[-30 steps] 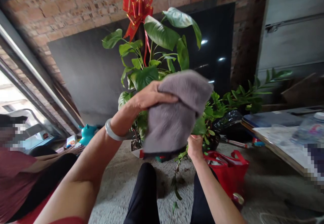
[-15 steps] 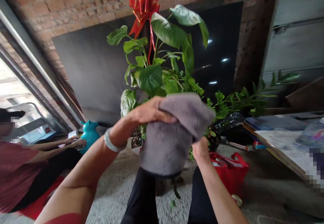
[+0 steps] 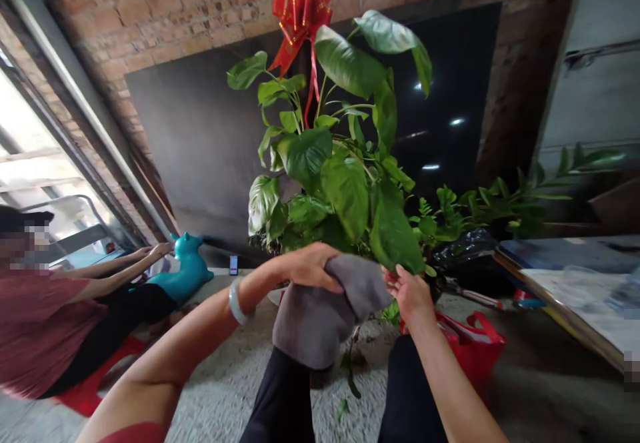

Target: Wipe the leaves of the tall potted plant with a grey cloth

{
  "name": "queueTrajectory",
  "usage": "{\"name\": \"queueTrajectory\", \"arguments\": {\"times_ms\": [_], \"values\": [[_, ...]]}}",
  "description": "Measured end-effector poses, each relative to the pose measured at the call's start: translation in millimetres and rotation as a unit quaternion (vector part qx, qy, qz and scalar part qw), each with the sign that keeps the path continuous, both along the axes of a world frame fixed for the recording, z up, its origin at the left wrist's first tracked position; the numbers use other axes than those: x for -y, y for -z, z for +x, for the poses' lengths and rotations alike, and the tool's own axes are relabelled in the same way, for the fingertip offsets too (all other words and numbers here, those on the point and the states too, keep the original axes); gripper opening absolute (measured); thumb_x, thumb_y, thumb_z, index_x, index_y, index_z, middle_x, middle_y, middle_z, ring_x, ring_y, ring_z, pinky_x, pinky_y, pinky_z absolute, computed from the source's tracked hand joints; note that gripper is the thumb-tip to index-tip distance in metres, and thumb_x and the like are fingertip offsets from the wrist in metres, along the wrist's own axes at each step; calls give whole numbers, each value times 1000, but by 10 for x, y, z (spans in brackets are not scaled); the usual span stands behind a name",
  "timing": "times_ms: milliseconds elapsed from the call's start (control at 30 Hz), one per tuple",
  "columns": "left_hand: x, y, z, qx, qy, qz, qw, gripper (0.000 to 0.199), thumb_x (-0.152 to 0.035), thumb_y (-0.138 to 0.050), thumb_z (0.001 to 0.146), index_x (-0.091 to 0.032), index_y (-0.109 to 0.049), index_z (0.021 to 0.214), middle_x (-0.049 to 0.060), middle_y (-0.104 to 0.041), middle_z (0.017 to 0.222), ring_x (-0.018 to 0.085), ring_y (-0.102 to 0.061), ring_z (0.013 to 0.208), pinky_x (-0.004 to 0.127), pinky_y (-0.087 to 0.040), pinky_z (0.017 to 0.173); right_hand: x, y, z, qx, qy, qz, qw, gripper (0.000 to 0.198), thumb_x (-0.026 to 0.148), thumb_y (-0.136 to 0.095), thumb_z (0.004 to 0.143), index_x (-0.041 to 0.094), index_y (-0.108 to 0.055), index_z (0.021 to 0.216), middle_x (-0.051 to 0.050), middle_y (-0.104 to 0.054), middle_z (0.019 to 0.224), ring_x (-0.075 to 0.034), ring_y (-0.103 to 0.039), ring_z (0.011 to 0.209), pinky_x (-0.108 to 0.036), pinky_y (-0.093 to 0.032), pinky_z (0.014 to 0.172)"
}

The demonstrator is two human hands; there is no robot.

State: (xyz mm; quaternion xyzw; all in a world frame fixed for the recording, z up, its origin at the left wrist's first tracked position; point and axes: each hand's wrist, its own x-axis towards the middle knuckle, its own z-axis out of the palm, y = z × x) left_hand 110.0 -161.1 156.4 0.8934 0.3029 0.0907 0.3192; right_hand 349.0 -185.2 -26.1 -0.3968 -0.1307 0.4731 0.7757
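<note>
Head view. Compared with the frame half a second earlier, the gray cloth [image 3: 315, 319] has dropped clear of the foliage, and the co-worker's hands [image 3: 153, 254] have shifted to the head of the teal animal figure [image 3: 187, 273]. The left hand [image 3: 313, 266] grips the cloth from above, thumb and fingers closed on its folds; the cloth hangs over the wearer's left knee [image 3: 285, 389], below the leafy plant [image 3: 345, 193]. The right hand [image 3: 411, 294], fingers partly curled, lies at the lower tip of a large leaf [image 3: 395, 236], near the cloth's right end; whether it pinches the leaf cannot be told. A red bow [image 3: 303, 13] tops the plant, before a dark board [image 3: 200, 143]. On the floor [image 3: 220, 376], a red bag [image 3: 473, 349] stands just beside the left edge of the table [image 3: 555, 316].
</note>
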Motion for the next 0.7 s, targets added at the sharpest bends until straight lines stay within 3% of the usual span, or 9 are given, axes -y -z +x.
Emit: {"name": "queueTrajectory", "arguments": {"times_ms": [100,167,200,267,367,433,500,600,700], "values": [[111,-586,-60,229,-33,38,972,41,-39,-87,73,-21,-78,109,2,-81,107,30,-74,107,41,-59,95,-6,-45,44,8,1,-9,1000,22,24,-82,72,23,-63,81,-1,-77,68,-18,-74,60,-26,-61,53],[-5,-821,3,418,-117,126,892,41,-48,-83,78,-20,-75,107,4,-79,108,30,-72,111,42,-58,96,6,-62,48,12,-2,-15,1000,21,24,-81,75,22,-61,82,-2,-78,69,-18,-74,60,-27,-62,56],[-112,-824,44,471,-161,164,852,40,-51,-77,84,-20,-74,109,5,-79,111,29,-70,114,42,-58,98,14,-63,44,13,-4,-19,1000,20,25,-80,76,22,-61,83,-2,-78,69,-18,-74,60,-27,-62,57],[-360,-570,92,458,-233,210,832,41,-53,-71,90,-20,-71,115,6,-78,117,27,-68,118,40,-57,99,29,-48,29,13,-10,-28,999,20,25,-79,78,22,-60,82,-3,-78,70,-17,-74,60,-28,-62,58],[-586,237,-25,219,-272,199,916,36,-36,-81,76,-18,-73,106,10,-79,105,32,-73,106,45,-57,96,43,-18,10,10,-16,-37,999,20,23,-79,79,22,-59,82,-4,-79,72,-18,-74,62,-29,-63,60],[-553,725,-227,51,-287,157,944,26,-26,-85,64,-22,-73,86,8,-77,88,37,-74,102,48,-58,93,48,-18,16,12,-16,-38,999,19,21,-78,80,22,-60,82,-4,-80,73,-18,-74,62,-29,-63,60],[-412,924,-463,29,-269,76,960,28,-26,-88,55,-25,-73,79,3,-75,79,35,-75,97,44,-60,86,52,-45,40,15,-15,-38,999,16,20,-77,80,21,-61,83,-5,-80,72,-18,-73,60,-29,-62,57],[-179,597,-742,155,-217,-45,963,33,-41,-87,59,-23,-78,85,1,-76,80,30,-75,90,41,-63,81,57,-118,91,18,-9,-35,999,12,18,-74,81,20,-62,82,-5,-79,70,-17,-72,58,-28,-61,55],[-201,-45,-820,316,-234,18,919,45,-46,-90,59,-19,-78,92,4,-77,89,28,-75,91,41,-63,84,55,-182,106,17,-2,-36,999,7,16,-68,84,20,-62,82,-5,-78,70,-16,-72,60,-27,-61,57]]}}
